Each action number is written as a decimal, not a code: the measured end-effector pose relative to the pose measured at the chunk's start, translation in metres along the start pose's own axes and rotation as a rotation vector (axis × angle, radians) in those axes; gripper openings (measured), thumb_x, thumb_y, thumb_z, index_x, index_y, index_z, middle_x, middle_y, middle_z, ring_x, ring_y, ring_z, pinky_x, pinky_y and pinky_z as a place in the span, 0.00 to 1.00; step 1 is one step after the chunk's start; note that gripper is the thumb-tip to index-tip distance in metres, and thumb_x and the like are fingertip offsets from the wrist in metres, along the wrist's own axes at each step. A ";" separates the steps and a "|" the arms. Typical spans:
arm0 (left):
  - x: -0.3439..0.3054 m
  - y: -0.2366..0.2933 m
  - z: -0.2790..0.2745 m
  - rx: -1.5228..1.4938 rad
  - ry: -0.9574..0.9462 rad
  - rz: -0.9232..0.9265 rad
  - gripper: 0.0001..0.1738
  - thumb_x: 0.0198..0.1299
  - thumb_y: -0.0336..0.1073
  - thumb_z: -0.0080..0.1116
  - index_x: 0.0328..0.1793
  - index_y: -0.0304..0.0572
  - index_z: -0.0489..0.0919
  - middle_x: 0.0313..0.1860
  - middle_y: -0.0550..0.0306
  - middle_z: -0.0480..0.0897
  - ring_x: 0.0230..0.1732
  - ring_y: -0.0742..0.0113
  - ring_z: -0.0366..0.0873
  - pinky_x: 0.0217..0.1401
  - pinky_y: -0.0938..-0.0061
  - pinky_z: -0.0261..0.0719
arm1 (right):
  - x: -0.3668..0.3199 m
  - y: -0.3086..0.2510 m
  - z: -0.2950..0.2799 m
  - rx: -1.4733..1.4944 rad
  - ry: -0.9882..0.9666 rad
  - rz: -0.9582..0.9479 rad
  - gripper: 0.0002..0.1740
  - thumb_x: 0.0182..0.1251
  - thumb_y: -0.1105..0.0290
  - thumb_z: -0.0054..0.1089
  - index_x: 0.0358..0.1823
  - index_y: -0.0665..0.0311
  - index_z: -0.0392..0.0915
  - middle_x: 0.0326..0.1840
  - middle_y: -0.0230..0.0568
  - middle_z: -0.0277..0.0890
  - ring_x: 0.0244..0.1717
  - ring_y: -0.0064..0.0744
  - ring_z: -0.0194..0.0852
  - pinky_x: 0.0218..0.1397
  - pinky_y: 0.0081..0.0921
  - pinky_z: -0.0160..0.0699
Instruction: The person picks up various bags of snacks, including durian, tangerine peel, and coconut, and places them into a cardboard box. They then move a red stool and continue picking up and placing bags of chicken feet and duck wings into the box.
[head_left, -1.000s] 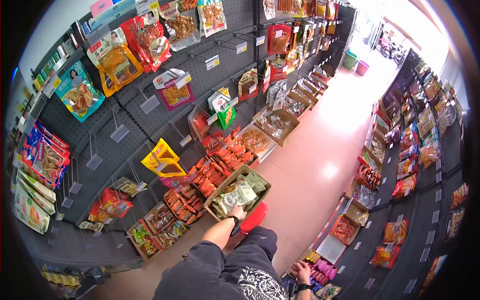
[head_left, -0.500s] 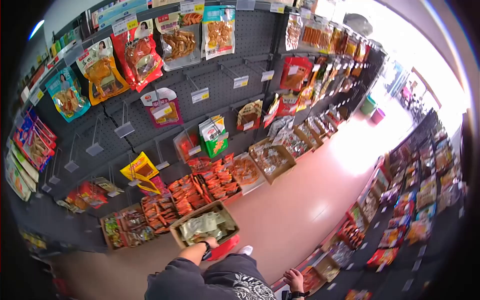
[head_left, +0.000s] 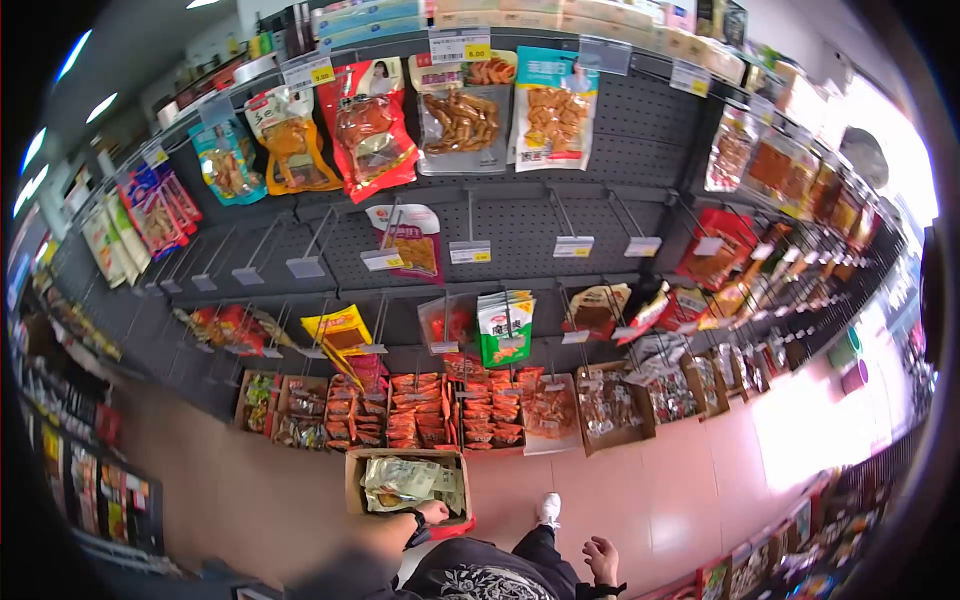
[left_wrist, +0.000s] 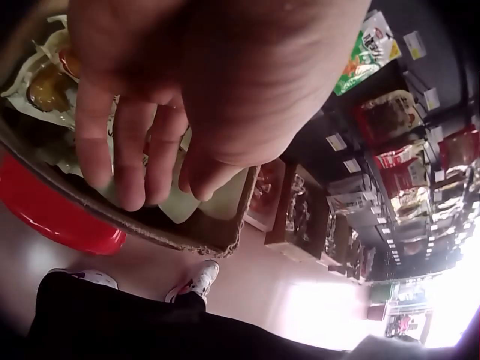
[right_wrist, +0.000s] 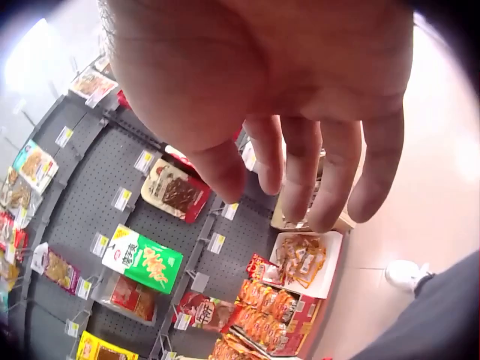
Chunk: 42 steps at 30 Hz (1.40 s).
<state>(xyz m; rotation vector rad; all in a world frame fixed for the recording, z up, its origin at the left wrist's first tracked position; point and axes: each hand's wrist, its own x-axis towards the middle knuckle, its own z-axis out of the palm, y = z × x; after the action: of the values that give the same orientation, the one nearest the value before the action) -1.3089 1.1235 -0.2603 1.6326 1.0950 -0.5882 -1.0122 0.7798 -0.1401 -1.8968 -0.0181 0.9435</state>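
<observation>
My left hand is at the right front corner of a cardboard box of pale green snack packets. In the left wrist view the fingers of this left hand hang loosely over the packets near the rim, with none gripped. Under the box shows a red stool. My right hand hangs free beside my leg, its fingers relaxed. The right wrist view shows the same hand holding nothing.
Ahead stands a pegboard shelf with hanging snack bags and several bare hooks. Along its foot is a row of boxes with orange packets and clear-wrapped snacks. Another stocked shelf runs behind on the right.
The head view has swung round from looking along the aisle to facing the pegboard shelf. My left hand stays at the box; my right hand remains beside me, holding nothing.
</observation>
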 end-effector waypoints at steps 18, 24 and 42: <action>-0.048 0.240 -0.312 -0.619 1.301 0.756 0.12 0.63 0.36 0.58 0.49 0.38 0.77 0.33 0.61 0.81 0.34 0.74 0.77 0.38 0.78 0.75 | 0.207 -0.301 0.009 -0.307 -0.531 -0.492 0.15 0.62 0.72 0.60 0.49 0.69 0.76 0.40 0.39 0.80 0.39 0.27 0.79 0.40 0.20 0.77; -0.037 0.270 -0.431 -0.548 1.612 0.616 0.41 0.47 0.48 0.73 0.64 0.37 0.67 0.52 0.47 0.78 0.52 0.58 0.76 0.55 0.65 0.75 | 0.166 -0.311 0.048 -0.235 -0.667 -0.436 0.16 0.63 0.74 0.59 0.52 0.71 0.74 0.42 0.42 0.81 0.39 0.26 0.79 0.37 0.21 0.79; -0.053 0.249 -0.393 -1.193 1.105 1.165 0.10 0.64 0.28 0.54 0.50 0.38 0.73 0.43 0.61 0.80 0.44 0.73 0.77 0.50 0.76 0.75 | 0.123 -0.421 0.188 -0.401 -0.885 -0.647 0.17 0.66 0.71 0.57 0.55 0.71 0.73 0.48 0.40 0.79 0.50 0.26 0.77 0.54 0.23 0.75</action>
<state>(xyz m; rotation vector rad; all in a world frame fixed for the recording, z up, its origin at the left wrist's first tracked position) -1.1705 1.4572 0.0371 1.0628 0.6615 1.5925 -0.8870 1.1898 0.0694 -1.4834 -1.3368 1.2774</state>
